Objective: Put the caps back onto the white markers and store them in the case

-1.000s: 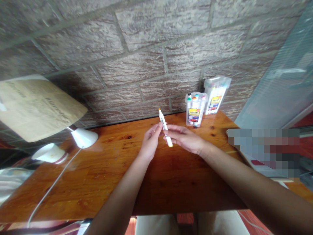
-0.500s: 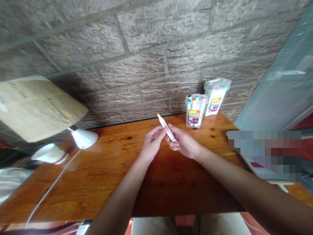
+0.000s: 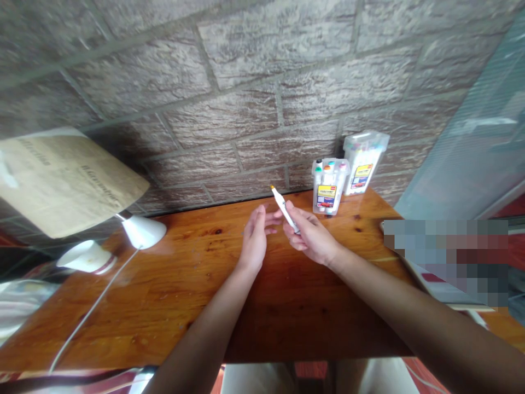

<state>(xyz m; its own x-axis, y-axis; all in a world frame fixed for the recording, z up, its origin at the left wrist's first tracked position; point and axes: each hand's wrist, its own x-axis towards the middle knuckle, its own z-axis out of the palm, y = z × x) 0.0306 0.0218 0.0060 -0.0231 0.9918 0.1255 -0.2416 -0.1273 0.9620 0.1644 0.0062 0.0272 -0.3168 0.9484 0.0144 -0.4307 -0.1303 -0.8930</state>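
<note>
A white marker [image 3: 284, 208] with an uncovered orange-yellow tip is gripped in my right hand [image 3: 308, 234], the tip pointing up and to the left. Beside it my left hand [image 3: 256, 236] is open, its fingers apart and stretched toward the marker. Whether a left fingertip touches the barrel, I cannot tell. Both hands are above the wooden table [image 3: 180, 295]. Behind my right hand stands a clear plastic case [image 3: 326, 200] holding several markers with coloured ends.
A second marker case [image 3: 362, 175] stands at the back right by the brick wall [image 3: 241, 120]. To the left are a lamp with a paper shade [image 3: 74, 180] and white base [image 3: 143, 232], a paper cup [image 3: 86, 257] and a white cord [image 3: 96, 306]. Some blurred-out item lies on the right.
My left hand has let go of the marker and opened, its fingers now apart. The marker, still in my right hand, has shifted slightly right and its tip slightly up.
</note>
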